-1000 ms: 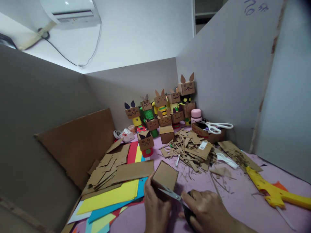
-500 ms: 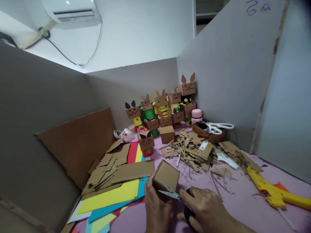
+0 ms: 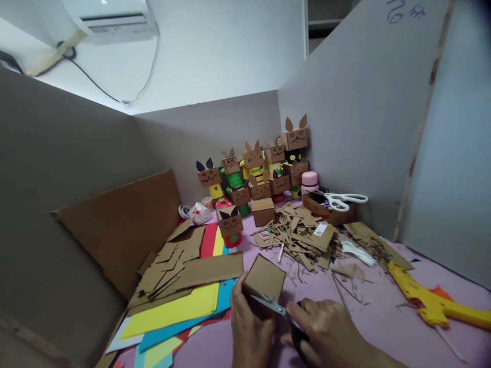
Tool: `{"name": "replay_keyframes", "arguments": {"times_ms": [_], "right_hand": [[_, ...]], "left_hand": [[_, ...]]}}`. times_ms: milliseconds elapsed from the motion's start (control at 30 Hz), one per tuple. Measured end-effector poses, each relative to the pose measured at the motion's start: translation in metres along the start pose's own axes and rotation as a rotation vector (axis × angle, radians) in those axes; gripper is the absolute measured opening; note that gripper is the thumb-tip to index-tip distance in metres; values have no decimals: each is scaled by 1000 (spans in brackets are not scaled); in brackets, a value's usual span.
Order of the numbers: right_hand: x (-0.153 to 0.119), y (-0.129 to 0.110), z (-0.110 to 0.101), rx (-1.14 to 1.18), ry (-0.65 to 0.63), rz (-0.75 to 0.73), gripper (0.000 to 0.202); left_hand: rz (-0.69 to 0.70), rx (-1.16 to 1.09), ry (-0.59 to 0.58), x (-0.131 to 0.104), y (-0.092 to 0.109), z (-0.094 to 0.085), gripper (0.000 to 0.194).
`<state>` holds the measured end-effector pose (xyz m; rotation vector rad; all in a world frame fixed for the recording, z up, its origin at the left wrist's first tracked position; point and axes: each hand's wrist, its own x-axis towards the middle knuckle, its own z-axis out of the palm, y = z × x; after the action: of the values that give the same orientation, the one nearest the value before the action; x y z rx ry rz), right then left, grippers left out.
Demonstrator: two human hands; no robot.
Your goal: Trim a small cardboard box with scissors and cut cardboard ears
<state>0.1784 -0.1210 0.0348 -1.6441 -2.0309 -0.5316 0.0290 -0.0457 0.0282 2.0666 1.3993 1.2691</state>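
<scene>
My left hand (image 3: 251,327) is closed around a small cardboard box (image 3: 265,277), held tilted low over the table. In my right hand (image 3: 326,327) is a pair of scissors (image 3: 279,308) with black handles, its fingers through the loops. The scissor blades lie along the box's near edge and look nearly closed. Whether card sits between them I cannot make out. Part of the box's underside is hidden by my left hand.
Cardboard pieces and coloured paper (image 3: 169,312) lie on the left. Beyond the box are a heap of cardboard scraps (image 3: 303,232) and several box-headed figures (image 3: 230,223). A yellow glue gun (image 3: 433,301) rests at right, near white-handled scissors (image 3: 341,201) in a box.
The scissor blades have come closer together at the box's edge. Both hands and the box have shifted very slightly right in view.
</scene>
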Motion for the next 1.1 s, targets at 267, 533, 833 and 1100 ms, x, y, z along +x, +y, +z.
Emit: {"name": "replay_keyframes", "arguments": {"times_ms": [267,533,833,1100], "right_hand": [[1,1,3,-3,-15,-9,36],[1,-2,0,25,-39,30,38],[2,-1,-2,2,34,10,33],[2,0,0,-1,41,-9,28]], "left_hand": [[2,-4,34,1,0,0,67],[160,123,74,1,-2,2,62],[89,71,33,-1,0,2,68],[60,15,27,1,-1,2,67]]}}
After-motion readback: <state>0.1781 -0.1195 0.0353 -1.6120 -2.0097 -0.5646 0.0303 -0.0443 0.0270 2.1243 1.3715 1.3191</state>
